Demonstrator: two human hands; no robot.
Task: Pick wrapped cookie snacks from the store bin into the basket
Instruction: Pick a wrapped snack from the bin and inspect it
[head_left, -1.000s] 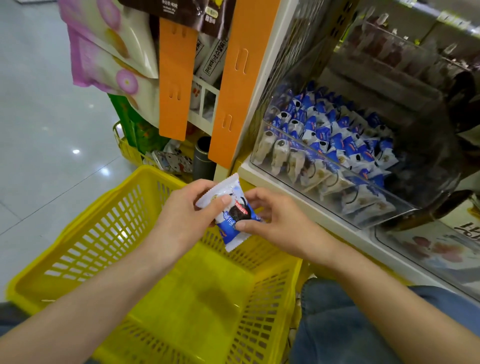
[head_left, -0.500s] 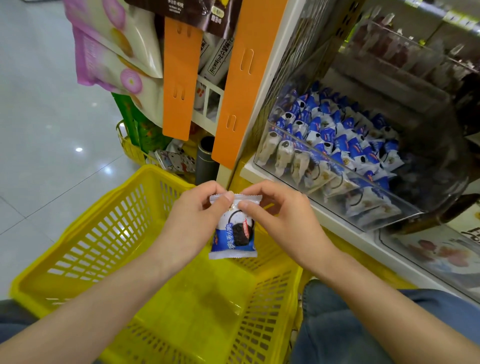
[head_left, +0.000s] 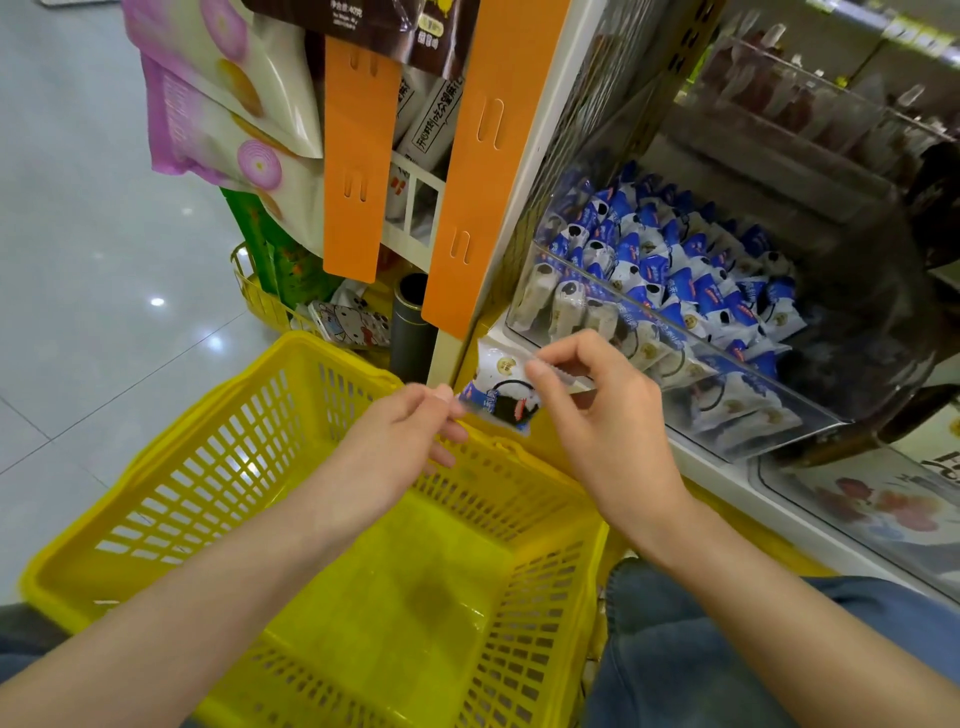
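Both hands pinch one wrapped cookie snack (head_left: 497, 397): I see my left hand (head_left: 400, 441) nipping its lower left end between thumb and forefinger, and my right hand (head_left: 597, 415) gripping the crimped upper edge. It hangs tilted above the far edge of the yellow basket (head_left: 291, 364), just before the clear store bin (head_left: 769, 410) piled with matching packs.

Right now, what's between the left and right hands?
One wrapped cookie snack, pinched at its edges by the left hand and right hand, above the yellow basket. The head view shows it.
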